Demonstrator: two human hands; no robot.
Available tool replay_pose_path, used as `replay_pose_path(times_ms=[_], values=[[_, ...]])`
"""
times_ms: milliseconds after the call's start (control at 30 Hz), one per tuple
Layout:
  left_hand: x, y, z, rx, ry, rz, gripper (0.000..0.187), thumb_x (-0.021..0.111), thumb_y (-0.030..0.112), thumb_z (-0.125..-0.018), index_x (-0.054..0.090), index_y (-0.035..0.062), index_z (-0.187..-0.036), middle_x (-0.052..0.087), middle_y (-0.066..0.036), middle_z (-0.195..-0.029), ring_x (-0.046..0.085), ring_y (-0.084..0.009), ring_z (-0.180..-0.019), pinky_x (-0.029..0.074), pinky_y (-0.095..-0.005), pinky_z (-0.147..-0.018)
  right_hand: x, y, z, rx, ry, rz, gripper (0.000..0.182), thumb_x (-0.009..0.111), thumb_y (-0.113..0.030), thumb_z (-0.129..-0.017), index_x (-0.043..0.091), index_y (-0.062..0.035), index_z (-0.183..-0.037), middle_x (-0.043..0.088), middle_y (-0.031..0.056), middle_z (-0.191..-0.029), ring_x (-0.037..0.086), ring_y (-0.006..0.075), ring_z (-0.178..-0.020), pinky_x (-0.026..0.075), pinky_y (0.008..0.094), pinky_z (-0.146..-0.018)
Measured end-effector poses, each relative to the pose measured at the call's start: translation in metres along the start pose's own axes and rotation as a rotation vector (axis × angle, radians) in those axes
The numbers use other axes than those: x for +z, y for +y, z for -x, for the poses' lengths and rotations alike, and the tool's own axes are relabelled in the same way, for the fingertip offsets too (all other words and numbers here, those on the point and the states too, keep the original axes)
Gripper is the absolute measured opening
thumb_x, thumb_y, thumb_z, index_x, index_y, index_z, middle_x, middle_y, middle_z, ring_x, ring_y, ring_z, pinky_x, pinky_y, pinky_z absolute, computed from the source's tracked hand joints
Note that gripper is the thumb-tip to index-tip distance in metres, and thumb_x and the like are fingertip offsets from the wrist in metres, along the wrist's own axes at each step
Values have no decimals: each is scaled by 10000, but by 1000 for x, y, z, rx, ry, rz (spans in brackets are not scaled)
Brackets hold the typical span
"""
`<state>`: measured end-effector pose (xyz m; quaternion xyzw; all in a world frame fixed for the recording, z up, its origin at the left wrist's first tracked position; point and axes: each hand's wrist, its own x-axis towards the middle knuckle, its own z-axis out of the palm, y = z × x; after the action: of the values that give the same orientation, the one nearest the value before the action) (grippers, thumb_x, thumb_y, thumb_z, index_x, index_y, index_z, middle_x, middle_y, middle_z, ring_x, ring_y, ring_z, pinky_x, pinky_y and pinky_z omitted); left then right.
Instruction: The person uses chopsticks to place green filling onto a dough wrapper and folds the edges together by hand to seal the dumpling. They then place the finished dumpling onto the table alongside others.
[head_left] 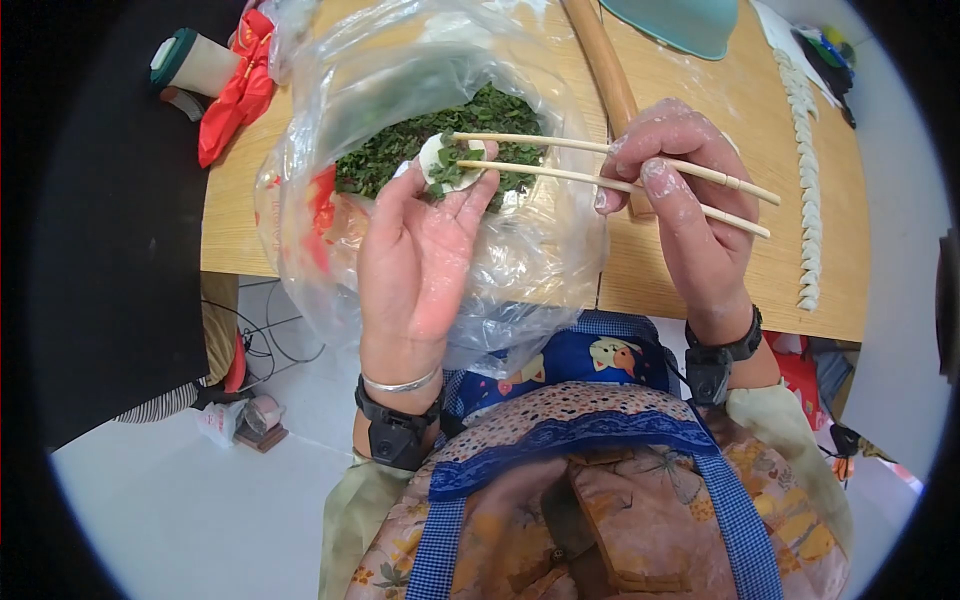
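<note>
The dough round (431,155), topped with chopped greens (440,176), is held on the slightly bent fingers of the left hand (425,250), over the plastic bag (300,235), and is best kept level. By the chopsticks (560,143), grasped in the right hand (700,215), the filling should be pressed lightly toward the centre, the rim being left clean.

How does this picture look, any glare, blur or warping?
Head view: black curved borders, and the table bows at its right edge; head view: bright glints on the plastic bag; head view: left hand, right hand and chopsticks fairly sharp, no obvious motion blur.
</note>
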<state>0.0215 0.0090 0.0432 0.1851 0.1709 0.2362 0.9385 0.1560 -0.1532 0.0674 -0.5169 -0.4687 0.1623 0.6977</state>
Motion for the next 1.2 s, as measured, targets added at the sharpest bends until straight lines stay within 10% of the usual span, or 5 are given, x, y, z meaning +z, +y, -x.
replay_pose_path(times_ms=[267,467,1200], values=[[-10,11,-2,63,-11,-19,430,412,170,-987,375,-126,-1297,427,-270,-1371,352,-400,-1342,303,-499,-1134,-7,2,-9,-129,1,376,140,565,-77,-882,587,20,-981,567,103,-927,601,178,-728,498,287,-637],[-4,16,0,82,-67,74,464,411,183,-988,345,-127,-1328,373,-279,-1412,304,-404,-1370,272,-494,-1147,2,38,-4,-358,-493,1020,130,574,-61,-779,571,-33,-906,523,112,-850,584,278,-803,497,354,-652],[5,-4,8,22,-68,-42,322,418,144,-993,478,-10,-1269,538,-119,-1275,517,-247,-1193,381,-417,-1059,29,44,-41,-531,-264,807,224,702,-12,-665,615,-46,-869,582,98,-926,583,303,-904,479,393,-752]])
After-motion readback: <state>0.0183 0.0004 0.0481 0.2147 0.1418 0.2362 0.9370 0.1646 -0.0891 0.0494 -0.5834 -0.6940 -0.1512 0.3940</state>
